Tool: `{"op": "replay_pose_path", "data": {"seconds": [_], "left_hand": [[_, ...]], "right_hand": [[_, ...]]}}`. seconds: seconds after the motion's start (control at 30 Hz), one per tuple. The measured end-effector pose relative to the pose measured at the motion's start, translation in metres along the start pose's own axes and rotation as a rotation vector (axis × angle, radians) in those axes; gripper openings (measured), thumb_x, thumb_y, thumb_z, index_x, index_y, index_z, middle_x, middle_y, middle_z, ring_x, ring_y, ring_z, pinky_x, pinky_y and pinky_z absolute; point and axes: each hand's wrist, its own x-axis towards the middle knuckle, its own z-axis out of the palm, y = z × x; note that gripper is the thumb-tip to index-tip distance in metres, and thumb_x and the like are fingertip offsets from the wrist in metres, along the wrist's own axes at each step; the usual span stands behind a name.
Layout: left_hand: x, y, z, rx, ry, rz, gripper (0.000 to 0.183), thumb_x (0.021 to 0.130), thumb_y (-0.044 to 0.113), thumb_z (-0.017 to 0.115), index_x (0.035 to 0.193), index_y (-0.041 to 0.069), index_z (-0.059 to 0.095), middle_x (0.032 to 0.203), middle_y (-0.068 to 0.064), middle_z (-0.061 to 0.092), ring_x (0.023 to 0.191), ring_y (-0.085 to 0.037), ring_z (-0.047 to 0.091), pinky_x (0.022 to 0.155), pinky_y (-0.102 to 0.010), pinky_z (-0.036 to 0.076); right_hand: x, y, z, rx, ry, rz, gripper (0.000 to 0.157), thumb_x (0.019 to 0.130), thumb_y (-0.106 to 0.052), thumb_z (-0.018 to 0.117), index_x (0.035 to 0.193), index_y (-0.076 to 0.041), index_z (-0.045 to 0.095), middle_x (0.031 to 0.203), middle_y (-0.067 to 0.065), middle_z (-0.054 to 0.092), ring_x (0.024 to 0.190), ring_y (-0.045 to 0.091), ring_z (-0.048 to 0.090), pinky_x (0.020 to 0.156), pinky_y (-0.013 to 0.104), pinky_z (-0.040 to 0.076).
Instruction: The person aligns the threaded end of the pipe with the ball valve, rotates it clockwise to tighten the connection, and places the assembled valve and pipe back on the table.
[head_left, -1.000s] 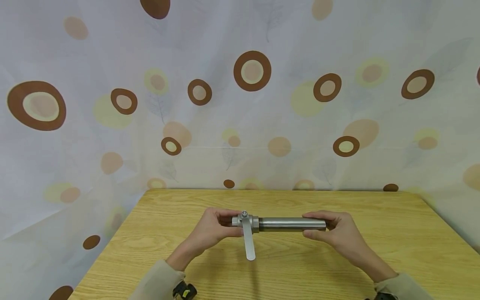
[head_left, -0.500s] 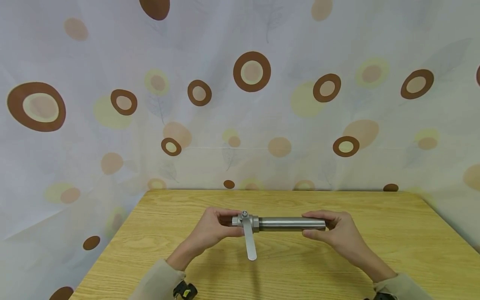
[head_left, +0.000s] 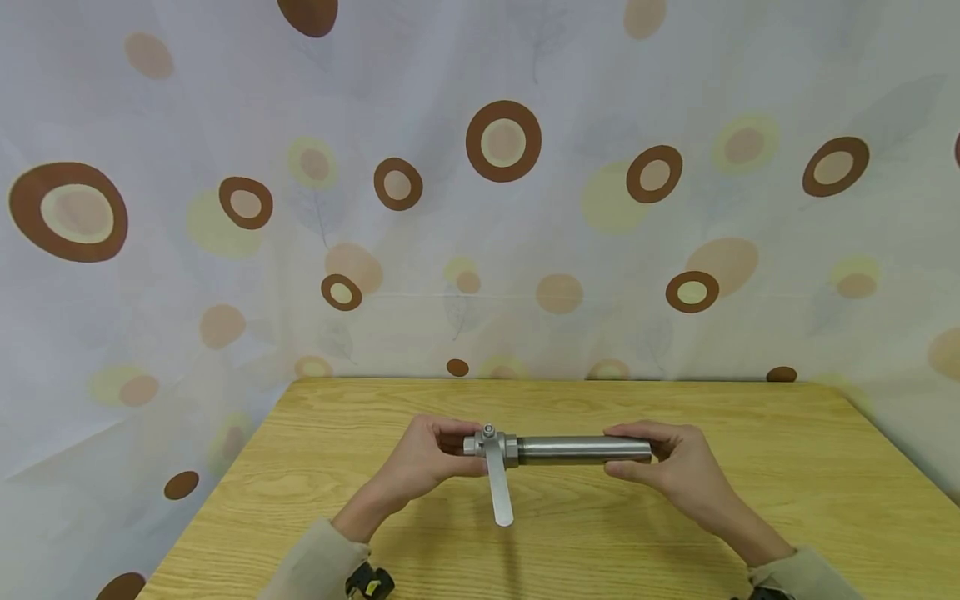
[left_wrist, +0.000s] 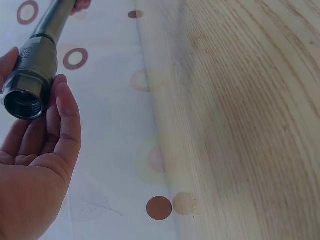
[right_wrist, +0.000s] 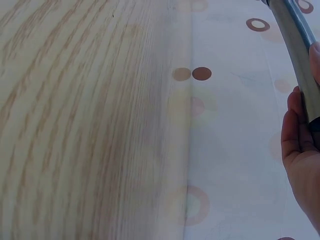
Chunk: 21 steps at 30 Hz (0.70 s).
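A metal ball valve [head_left: 510, 448] with a flat lever handle [head_left: 498, 492] is joined to a straight steel pipe [head_left: 573, 448], the two lying in one level line. My left hand [head_left: 420, 458] grips the valve body at its left end, thumb in front and fingers behind. Around the pipe's right end, my right hand [head_left: 675, 458] pinches with thumb and fingers. The lever slants down toward me. In the left wrist view, the valve's open threaded mouth [left_wrist: 24, 105] faces the camera. Part of the pipe [right_wrist: 297, 55] shows in the right wrist view beside the curled fingers.
Beneath both hands spreads a wood-grain table [head_left: 337, 533], with shadows of the hands and lever on it. A pale cloth [head_left: 570, 225] printed with brown rings and spots hangs behind the table's far edge and along its sides. A black strap device [head_left: 369, 581] sits on the left wrist.
Both hands keep their hold on the valve and pipe in nearly the same spot. The lever's tip has shifted very slightly downward; little else differs.
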Motion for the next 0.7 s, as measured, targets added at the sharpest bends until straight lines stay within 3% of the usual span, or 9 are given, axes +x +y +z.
{"op": "replay_pose_path", "data": {"seconds": [0.7], "left_hand": [[-0.0005,-0.0015,-0.0005,-0.002,-0.023,-0.004,0.041,0.087,0.004,0.085,0.126,-0.002,0.075,0.111,-0.013,0.078,0.1,-0.022,0.075,0.086,-0.035,0.063]], "right_hand": [[-0.0012,-0.0003,0.0026,-0.006,-0.006,0.062,0.039,0.086,-0.004,0.086,0.123,0.003,0.076,0.111,0.005,0.077,0.089,0.017,0.07,0.067,0.031,0.061]]}}
